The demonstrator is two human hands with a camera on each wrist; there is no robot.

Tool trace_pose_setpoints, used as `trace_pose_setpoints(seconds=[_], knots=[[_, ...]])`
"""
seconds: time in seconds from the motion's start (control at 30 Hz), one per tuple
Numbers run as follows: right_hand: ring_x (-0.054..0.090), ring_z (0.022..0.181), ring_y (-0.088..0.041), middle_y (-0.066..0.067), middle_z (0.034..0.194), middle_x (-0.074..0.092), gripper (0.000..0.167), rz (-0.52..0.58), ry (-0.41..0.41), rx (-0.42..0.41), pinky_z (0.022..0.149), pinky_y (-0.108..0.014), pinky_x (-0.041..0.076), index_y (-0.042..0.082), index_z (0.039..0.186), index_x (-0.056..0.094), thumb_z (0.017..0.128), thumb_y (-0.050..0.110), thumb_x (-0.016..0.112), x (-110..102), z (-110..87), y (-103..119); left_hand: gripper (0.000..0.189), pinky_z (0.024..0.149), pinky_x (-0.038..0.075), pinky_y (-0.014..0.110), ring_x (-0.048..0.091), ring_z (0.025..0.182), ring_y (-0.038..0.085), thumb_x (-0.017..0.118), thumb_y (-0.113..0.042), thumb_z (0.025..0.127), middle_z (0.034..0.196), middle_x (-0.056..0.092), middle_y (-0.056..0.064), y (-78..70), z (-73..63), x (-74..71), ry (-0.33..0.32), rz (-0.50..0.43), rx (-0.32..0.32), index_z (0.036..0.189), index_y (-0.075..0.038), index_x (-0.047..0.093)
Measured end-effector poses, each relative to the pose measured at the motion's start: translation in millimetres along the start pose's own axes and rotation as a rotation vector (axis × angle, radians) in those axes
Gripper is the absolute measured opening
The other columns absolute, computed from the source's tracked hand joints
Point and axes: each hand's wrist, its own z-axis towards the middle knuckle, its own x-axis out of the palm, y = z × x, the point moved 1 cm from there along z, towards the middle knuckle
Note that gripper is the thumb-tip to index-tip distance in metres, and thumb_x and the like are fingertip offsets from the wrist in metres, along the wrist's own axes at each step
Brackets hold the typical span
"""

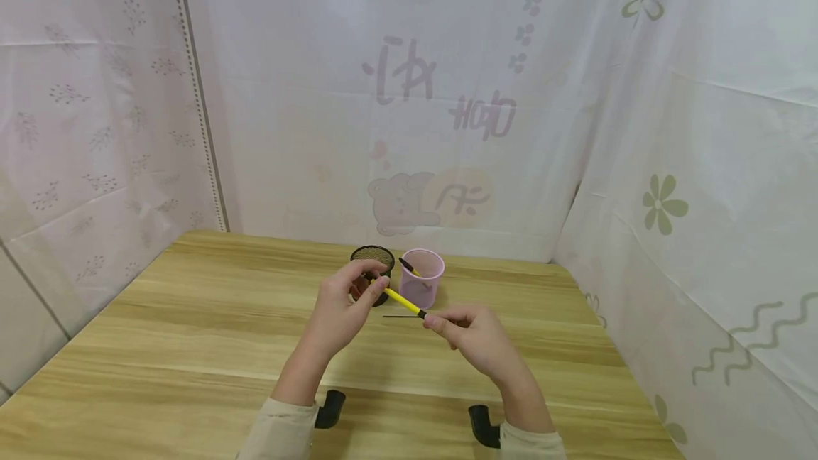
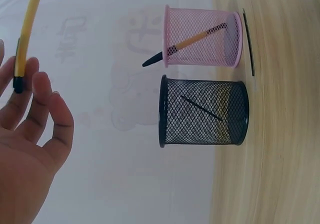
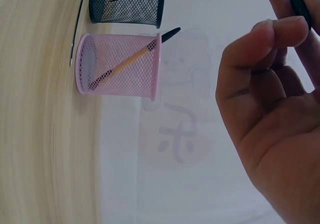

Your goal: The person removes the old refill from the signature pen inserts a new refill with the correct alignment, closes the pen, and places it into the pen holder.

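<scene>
A yellow pen [image 1: 404, 299] with black ends is held between my two hands, tilted down to the right in the head view. My left hand [image 1: 341, 307] pinches its upper end, where a black tip and a clip show in the left wrist view. The fingers of my right hand [image 1: 479, 339] pinch the black lower end [image 3: 298, 5]. Behind the hands stand a black mesh pen cup [image 2: 204, 129] and a pink mesh pen cup [image 1: 431, 293]. A second yellow-and-black pen [image 3: 131, 59] leans inside the pink cup.
A thin dark rod [image 2: 249, 43], like a pen refill, lies on the wooden table [image 1: 192, 346] before the cups. Another thin dark stick [image 2: 200, 107] shows at the black cup. Printed curtains [image 1: 287, 126] hang behind and at both sides.
</scene>
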Motion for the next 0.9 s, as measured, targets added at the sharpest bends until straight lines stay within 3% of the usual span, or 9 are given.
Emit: trace_pose_setpoints(seconds=[0.2,0.33,0.57,0.73,0.9], knots=[[0.049,0.067,-0.012,0.002,0.07,0.052,0.022,0.025,-0.068,0.037,0.065,-0.026,0.041,0.008,0.098,0.084,0.1,0.028,0.076,-3,2.5,3,0.03,0.072,0.052,0.028,0.056,0.08,0.019,0.071,-0.018,0.104,0.115,0.071,0.007,1.4,1.5,0.2,-0.015,0.004,-0.023,0.133,-0.013,0.067],[0.046,0.064,-0.013,0.001,0.068,0.05,0.023,0.026,-0.099,0.046,0.06,-0.024,0.035,0.008,0.099,0.082,0.102,0.029,0.073,-7,3.8,6,0.032,0.076,0.052,0.031,0.056,0.085,0.018,0.068,-0.019,0.106,0.124,0.069,0.01,2.7,2.1,-2.2,-0.034,0.005,-0.053,0.136,-0.012,0.065],[0.034,0.056,-0.013,-0.001,0.064,0.051,0.024,0.045,-0.177,0.098,0.05,-0.022,0.022,0.008,0.104,0.082,0.103,0.03,0.072,-13,4.4,8,0.015,0.075,0.052,0.034,0.057,0.083,0.015,0.07,-0.015,0.104,0.104,0.074,0.004,5.4,1.6,-5.4,-0.074,0.017,-0.022,0.117,-0.009,0.075],[0.04,0.057,-0.014,-0.001,0.064,0.053,0.025,0.075,-0.232,0.13,0.051,-0.023,0.024,0.007,0.108,0.081,0.106,0.029,0.069,-15,4.2,7,0.009,0.073,0.053,0.032,0.057,0.082,0.01,0.071,-0.013,0.103,0.095,0.075,0.002,6.7,1.1,-4.8,-0.073,0.029,-0.009,0.108,-0.01,0.078],[0.053,0.063,-0.016,0.0,0.068,0.054,0.025,0.103,-0.256,0.146,0.058,-0.025,0.034,0.005,0.113,0.078,0.107,0.027,0.066,-17,3.7,6,0.009,0.073,0.052,0.028,0.058,0.081,0.01,0.07,-0.012,0.104,0.095,0.076,0.002,6.8,0.7,-4.5,-0.063,0.033,-0.011,0.106,-0.01,0.078]])
